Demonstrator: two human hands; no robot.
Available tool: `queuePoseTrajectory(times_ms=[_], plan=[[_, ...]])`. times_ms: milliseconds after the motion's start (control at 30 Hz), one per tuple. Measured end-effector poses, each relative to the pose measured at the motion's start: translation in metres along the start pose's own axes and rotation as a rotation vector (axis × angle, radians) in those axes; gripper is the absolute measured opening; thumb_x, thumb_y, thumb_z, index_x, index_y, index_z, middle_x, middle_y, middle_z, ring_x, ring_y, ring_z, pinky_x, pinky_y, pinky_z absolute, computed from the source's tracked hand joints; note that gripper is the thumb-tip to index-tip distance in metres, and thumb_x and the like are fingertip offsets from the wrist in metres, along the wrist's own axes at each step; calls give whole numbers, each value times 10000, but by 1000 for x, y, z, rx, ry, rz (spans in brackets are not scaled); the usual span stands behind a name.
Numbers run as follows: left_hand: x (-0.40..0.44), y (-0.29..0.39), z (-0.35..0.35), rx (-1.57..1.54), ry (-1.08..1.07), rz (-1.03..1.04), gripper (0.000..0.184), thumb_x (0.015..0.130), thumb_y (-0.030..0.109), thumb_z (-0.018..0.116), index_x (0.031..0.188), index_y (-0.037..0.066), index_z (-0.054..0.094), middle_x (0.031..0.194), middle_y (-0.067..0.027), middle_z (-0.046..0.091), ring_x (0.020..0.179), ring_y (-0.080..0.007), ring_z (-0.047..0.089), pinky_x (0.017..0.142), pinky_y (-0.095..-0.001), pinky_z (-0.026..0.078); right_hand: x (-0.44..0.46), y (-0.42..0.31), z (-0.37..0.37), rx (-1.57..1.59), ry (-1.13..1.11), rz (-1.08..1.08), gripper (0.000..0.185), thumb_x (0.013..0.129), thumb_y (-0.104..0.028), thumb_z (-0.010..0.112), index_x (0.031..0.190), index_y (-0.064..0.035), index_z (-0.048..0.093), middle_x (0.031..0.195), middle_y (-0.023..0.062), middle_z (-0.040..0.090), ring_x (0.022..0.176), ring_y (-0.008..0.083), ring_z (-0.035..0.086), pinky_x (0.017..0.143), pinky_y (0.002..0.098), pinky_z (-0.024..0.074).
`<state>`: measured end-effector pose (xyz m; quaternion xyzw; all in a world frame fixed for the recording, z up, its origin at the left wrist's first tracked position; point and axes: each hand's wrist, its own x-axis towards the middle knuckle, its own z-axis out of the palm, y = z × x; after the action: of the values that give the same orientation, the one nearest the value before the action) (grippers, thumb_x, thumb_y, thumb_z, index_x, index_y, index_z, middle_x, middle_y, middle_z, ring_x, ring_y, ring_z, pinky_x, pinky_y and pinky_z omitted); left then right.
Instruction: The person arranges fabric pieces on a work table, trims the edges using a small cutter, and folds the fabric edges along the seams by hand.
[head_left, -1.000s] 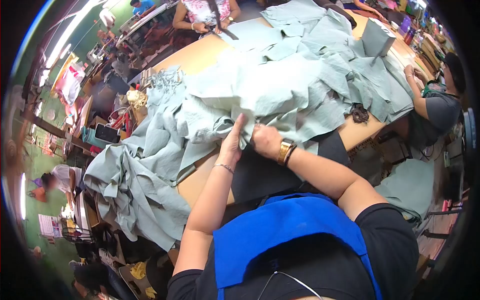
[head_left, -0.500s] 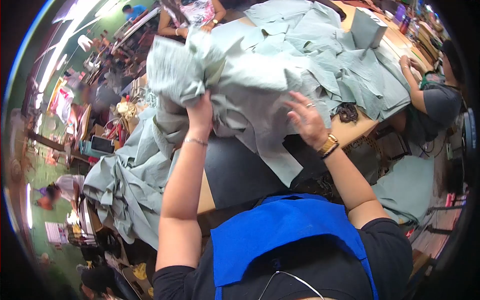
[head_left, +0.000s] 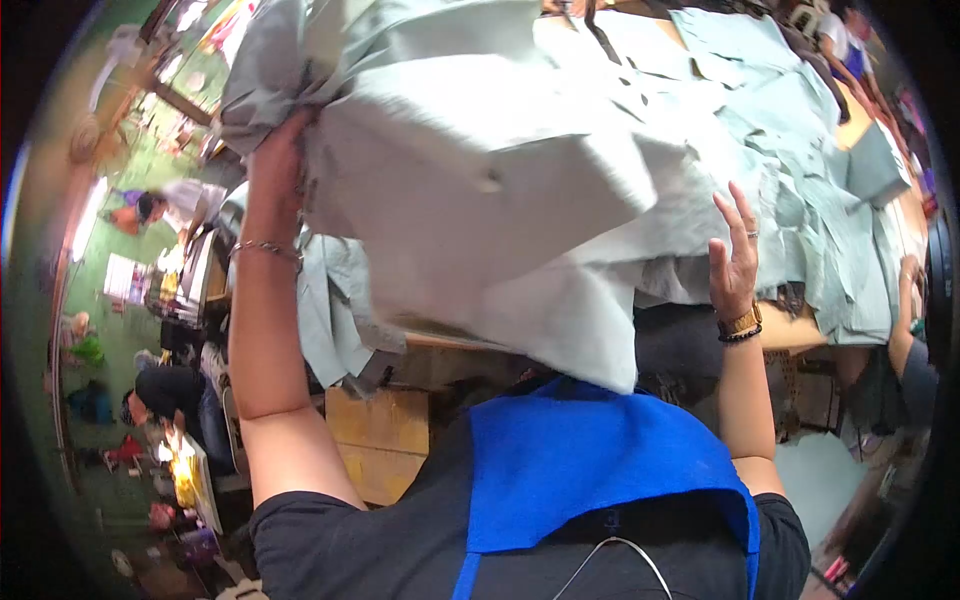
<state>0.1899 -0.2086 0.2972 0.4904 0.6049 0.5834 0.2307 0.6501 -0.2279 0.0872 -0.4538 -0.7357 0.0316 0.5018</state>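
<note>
My left hand [head_left: 290, 140], raised at the upper left, is closed on a bunched part of a large pale grey-green sheet [head_left: 470, 190] that looks like leather. From that grip the sheet spreads to the right across the middle of the view, and its pointed lower corner hangs near my blue apron [head_left: 600, 470]. My left fingertips are partly hidden in the folds. My right hand [head_left: 738, 265] is up at the right with its fingers apart, holding nothing. Behind it lie more pale sheets [head_left: 820, 230] in a loose heap on the table.
A grey-green block-like piece [head_left: 880, 165] stands at the table's right end. Another person's arm [head_left: 905, 310] is at the right edge, and a co-worker [head_left: 845, 45] is at the far upper right. Below the table's front edge sits a cardboard box [head_left: 380, 430].
My left hand has lifted the sheet up and to the left, spreading it wider and nearer. My right hand has moved right, away from the sheet. The view has also turned.
</note>
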Motion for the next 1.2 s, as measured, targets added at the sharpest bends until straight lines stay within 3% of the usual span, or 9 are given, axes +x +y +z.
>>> queuePoseTrajectory(times_ms=[167, 367, 467, 567, 667, 767, 833, 900, 1200], plan=[[31, -67, -163, 353, 123, -321, 519, 888, 392, 644, 1179, -39, 638, 1100, -91, 651, 917, -191, 598, 824, -298, 472, 1, -23, 73, 144, -269, 8, 583, 896, -479, 610, 1292, -54, 560, 1423, 224, 447, 1305, 391, 436, 1066, 482, 361], [71, -179, -323, 916, 87, -407, 709, 942, 563, 495, 1206, -88, 586, 1125, -222, 656, 976, -233, 610, 835, -351, 476, 13, -76, 168, 179, -550, -163, 690, 795, -483, 718, 1350, -131, 509, 1461, 180, 404, 1320, 376, 412, 1071, 539, 326], [85, -204, -373, 1005, 59, -222, 678, 913, 519, 568, 1253, -67, 564, 1254, -188, 624, 1107, -271, 605, 937, -350, 444, 28, -108, 209, 237, -629, -342, 797, 754, -556, 732, 1394, -166, 460, 1471, 181, 385, 1348, 360, 389, 1062, 599, 298], [119, -227, -413, 1324, -86, -344, 617, 916, 413, 605, 1339, -25, 503, 1361, -144, 551, 1191, -256, 542, 990, -349, 410, 47, -151, 253, 222, -742, -528, 943, 695, -674, 715, 1457, -237, 372, 1524, 140, 316, 1404, 346, 317, 1059, 657, 277], [133, -268, -435, 1310, -170, -340, 565, 919, 345, 597, 1354, -2, 495, 1374, -153, 537, 1212, -268, 523, 1007, -359, 400, 58, -191, 309, 202, -826, -623, 1099, 639, -712, 724, 1522, -282, 231, 1586, 135, 178, 1447, 370, 211, 1050, 697, 268], [131, -332, -444, 965, -132, -37, 502, 920, 348, 548, 1293, 11, 543, 1303, -224, 571, 1182, -367, 557, 1001, -406, 413, 65, -229, 370, 172, -948, -609, 1195, 556, -531, 860, 1521, -364, 175, 1610, 128, 45, 1460, 397, 137, 995, 739, 318], [111, -304, -401, 928, -91, -383, 500, 912, 271, 570, 1290, -53, 524, 1347, -212, 547, 1216, -311, 539, 1012, -383, 407, 74, -255, 395, 70, -997, -582, 1164, 583, -345, 880, 1515, -396, 183, 1612, 138, 31, 1453, 423, 144, 993, 720, 338], [113, -323, -390, 946, -70, -421, 515, 910, 278, 574, 1299, -55, 513, 1348, -220, 542, 1222, -313, 534, 1015, -381, 404, 70, -272, 427, 125, -965, -484, 1024, 683, -85, 689, 1497, -459, 194, 1619, 111, 19, 1459, 431, 113, 986, 740, 322], [99, -341, -372, 850, 432, 0, 662, 898, 339, 598, 1390, -52, 391, 1396, -285, 439, 1302, -349, 442, 1064, -386, 350, 58, -286, 502, -18, -1110, -369, 910, 745, -219, 668, 1505, -419, 208, 1615, 105, 50, 1474, 403, 48, 991, 787, 239]])
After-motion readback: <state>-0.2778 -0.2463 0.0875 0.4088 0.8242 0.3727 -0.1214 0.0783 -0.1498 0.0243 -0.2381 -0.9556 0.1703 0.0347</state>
